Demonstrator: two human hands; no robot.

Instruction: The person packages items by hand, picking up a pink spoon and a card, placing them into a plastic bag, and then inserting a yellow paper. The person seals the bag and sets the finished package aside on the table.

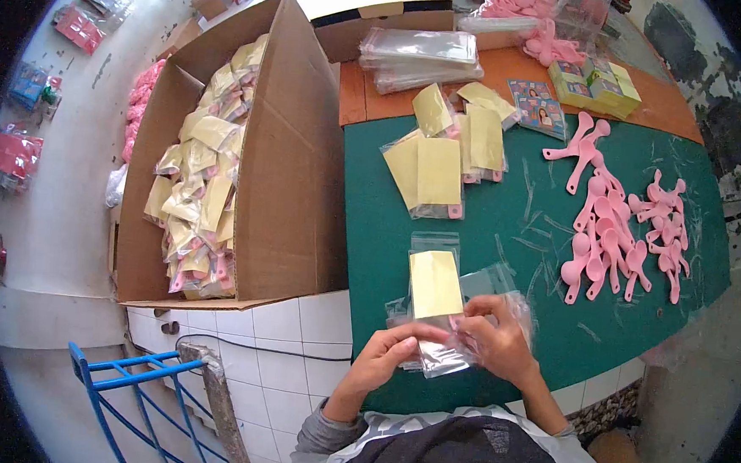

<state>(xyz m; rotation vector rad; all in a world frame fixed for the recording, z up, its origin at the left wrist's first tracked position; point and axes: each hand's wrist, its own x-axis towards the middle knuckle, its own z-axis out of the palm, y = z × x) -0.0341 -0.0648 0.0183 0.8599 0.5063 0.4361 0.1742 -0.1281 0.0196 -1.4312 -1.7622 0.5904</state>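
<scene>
A clear plastic bag (443, 361) with a yellow card (436, 284) in it lies on the green table top (542, 344) near its front edge. My left hand (393, 352) is at the bag's lower left, its fingers reaching over the plastic. My right hand (497, 337) is closed at the bag's right side, thumb and forefinger pinched near a small pink piece, partly hidden by the fingers. More clear bags (490, 281) lie under and to the right of this one. Farther back is a pile of packed bags with yellow cards (439, 172).
Pink spoons (612, 234) lie heaped on the right of the table. Stacked clear bags (420, 48), printed cards (537, 108) and card stacks (596, 86) stand at the back. A large cardboard box (294, 167) of packed bags is on the left, above a blue metal frame (137, 378).
</scene>
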